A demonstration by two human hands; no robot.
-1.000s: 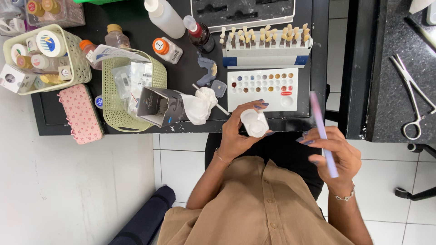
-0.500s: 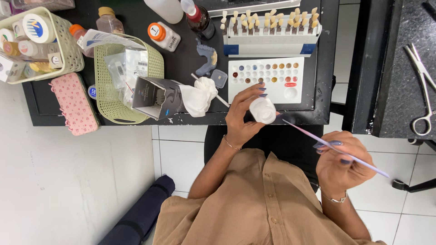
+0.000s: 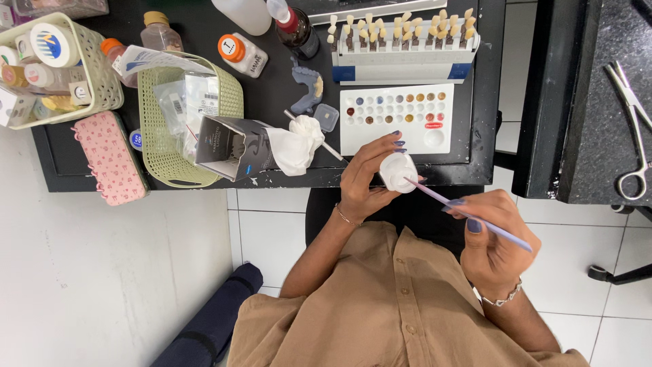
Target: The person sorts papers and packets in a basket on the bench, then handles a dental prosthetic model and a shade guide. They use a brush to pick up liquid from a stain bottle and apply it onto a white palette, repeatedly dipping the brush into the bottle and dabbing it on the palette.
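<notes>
While the left hand (image 3: 363,180) curls its fingers around a small white piece (image 3: 397,171), the right hand (image 3: 492,241) pinches a thin lilac brush (image 3: 468,216), its tip touching the piece. Both hands sit just off the black table's (image 3: 272,178) near edge, over open lap space. Beyond the left fingertips lies a white colour palette (image 3: 397,136); beside the thumb, crumpled white tissue (image 3: 295,146).

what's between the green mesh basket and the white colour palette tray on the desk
In the head view, an open grey carton lies on its side by the green mesh basket, then crumpled white tissue, short of the white palette tray.
</notes>
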